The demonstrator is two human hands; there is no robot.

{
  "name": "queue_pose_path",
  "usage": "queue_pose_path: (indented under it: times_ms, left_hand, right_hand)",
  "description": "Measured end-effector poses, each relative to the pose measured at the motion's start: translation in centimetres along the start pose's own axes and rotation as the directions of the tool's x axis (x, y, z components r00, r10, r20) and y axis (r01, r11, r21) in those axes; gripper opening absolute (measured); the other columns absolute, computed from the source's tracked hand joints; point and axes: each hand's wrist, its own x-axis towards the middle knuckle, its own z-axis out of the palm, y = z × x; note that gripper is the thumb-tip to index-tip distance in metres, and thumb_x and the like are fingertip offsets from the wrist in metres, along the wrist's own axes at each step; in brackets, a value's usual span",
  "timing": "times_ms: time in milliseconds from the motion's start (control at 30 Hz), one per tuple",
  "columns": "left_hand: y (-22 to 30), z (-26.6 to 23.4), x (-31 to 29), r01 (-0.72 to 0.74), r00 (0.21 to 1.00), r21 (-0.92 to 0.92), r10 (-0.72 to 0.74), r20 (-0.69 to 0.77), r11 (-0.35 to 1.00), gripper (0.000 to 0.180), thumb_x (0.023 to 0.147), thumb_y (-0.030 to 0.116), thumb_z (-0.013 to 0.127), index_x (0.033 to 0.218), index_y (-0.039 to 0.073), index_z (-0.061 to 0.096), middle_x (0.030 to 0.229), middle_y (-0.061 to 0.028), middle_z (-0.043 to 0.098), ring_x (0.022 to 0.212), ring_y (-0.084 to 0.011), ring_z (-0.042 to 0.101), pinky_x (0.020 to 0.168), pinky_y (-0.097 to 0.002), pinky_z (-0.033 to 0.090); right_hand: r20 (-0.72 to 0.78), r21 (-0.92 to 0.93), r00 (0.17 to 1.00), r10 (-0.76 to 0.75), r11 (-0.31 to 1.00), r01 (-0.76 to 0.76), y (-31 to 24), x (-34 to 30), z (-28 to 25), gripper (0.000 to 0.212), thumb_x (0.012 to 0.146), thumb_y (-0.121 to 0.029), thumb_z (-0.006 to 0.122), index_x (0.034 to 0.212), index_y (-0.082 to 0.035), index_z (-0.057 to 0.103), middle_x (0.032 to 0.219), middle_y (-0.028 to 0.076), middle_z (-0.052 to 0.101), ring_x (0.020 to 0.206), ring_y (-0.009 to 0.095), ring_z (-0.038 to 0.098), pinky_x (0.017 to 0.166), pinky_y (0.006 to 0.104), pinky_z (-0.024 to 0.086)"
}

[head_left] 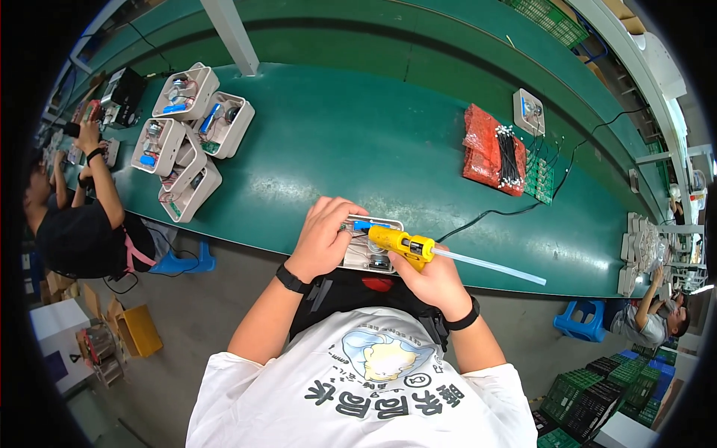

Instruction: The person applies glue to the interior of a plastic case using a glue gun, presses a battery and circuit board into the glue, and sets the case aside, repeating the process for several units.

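Note:
My right hand (431, 276) is wrapped round a yellow hot glue gun (403, 245), with a long clear glue stick (489, 266) poking out of its back. The gun's front end points left, over an open off-white plastic housing (358, 260) at the table's near edge. Inside that housing lie a blue cylinder-shaped part (371, 225), thin wires and a dark round part (379, 261). My left hand (326, 235) rests on the housing's left side with fingers bent over its rim; its fingertips are partly hidden. A black cord runs from near the gun to the right.
Stacked open housings (190, 134) with wires and blue parts stand at the left. A red plastic bag (485, 149), black cable bundle (510, 158), green circuit boards (539, 178) and another housing (529, 112) lie at the right. Co-workers (78, 216) sit at both ends of the green table (328, 134).

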Motion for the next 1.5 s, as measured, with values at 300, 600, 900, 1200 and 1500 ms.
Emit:
queue_pose_path:
  times_ms: [300, 600, 900, 1200, 1500]
  left_hand:
    - [-0.2, 0.0, -0.4, -0.021, 0.999, -0.009, 0.021, -0.044, 1.0, 0.04, 0.084, 0.003, 0.055, 0.118, 0.007, 0.075, 0.119, -0.0094, 0.072, 0.113, -0.0347, 0.061, 0.104, -0.0467, 0.047]
    - [-0.7, 1.3, -0.9, 0.011, 0.97, 0.019, -0.007, -0.243, 1.0, 0.036, 0.087, 0.001, 0.054, 0.115, 0.004, 0.075, 0.114, -0.0116, 0.073, 0.107, -0.0374, 0.065, 0.092, -0.0462, 0.055]
    - [-3.7, -3.8, 3.1, 0.224, 0.948, -0.045, -0.228, -0.22, 0.974, 0.033, 0.096, 0.001, 0.055, 0.126, 0.0, 0.07, 0.129, -0.0209, 0.071, 0.115, -0.0419, 0.071, 0.089, -0.049, 0.06]
    - [-2.7, -5.8, 8.1, -0.19, 0.903, 0.002, 0.175, -0.391, 0.982, 0.047, 0.095, -0.004, 0.06, 0.141, 0.005, 0.063, 0.153, -0.0207, 0.062, 0.133, -0.0449, 0.067, 0.11, -0.0489, 0.058]
    - [-1.0, -27.3, 6.1, 0.537, 0.745, 0.696, 0.119, -0.656, 0.477, 0.056, 0.092, 0.04, 0.077, 0.137, 0.007, 0.072, 0.146, -0.0187, 0.066, 0.14, -0.0406, 0.062, 0.107, -0.0545, 0.056]
  right_hand:
    - [0.08, -0.2, 0.995, 0.064, 0.979, -0.046, -0.7, -0.1, 0.2, 0.027, 0.101, -0.024, 0.076, 0.118, -0.004, 0.081, 0.106, 0.022, 0.08, 0.093, 0.044, 0.076, 0.078, 0.0494, 0.061]
    - [0.001, -0.158, 0.994, -0.109, 0.982, 0.107, 1.0, 0.5, 0.9, 0.028, 0.104, -0.022, 0.077, 0.125, -0.003, 0.079, 0.108, 0.015, 0.083, 0.09, 0.033, 0.079, 0.077, 0.0431, 0.06]
    - [-0.135, 0.554, 0.958, 0.254, 0.821, -0.139, 9.0, -3.6, -3.3, 0.03, 0.111, -0.021, 0.071, 0.134, -0.001, 0.074, 0.107, 0.007, 0.081, 0.069, 0.009, 0.066, 0.061, 0.0262, 0.054]
    - [-0.289, 0.693, 0.922, 0.259, 0.721, 0.014, 12.7, -5.4, -2.6, 0.036, 0.112, -0.018, 0.068, 0.141, 0.003, 0.066, 0.11, 0.014, 0.078, 0.063, 0.012, 0.064, 0.056, 0.0273, 0.053]
    - [-0.29, 0.713, 0.941, 0.174, 0.695, 0.091, 13.7, -4.6, -2.4, 0.033, 0.112, -0.018, 0.067, 0.137, 0.003, 0.066, 0.11, 0.015, 0.077, 0.063, 0.013, 0.064, 0.055, 0.0286, 0.055]
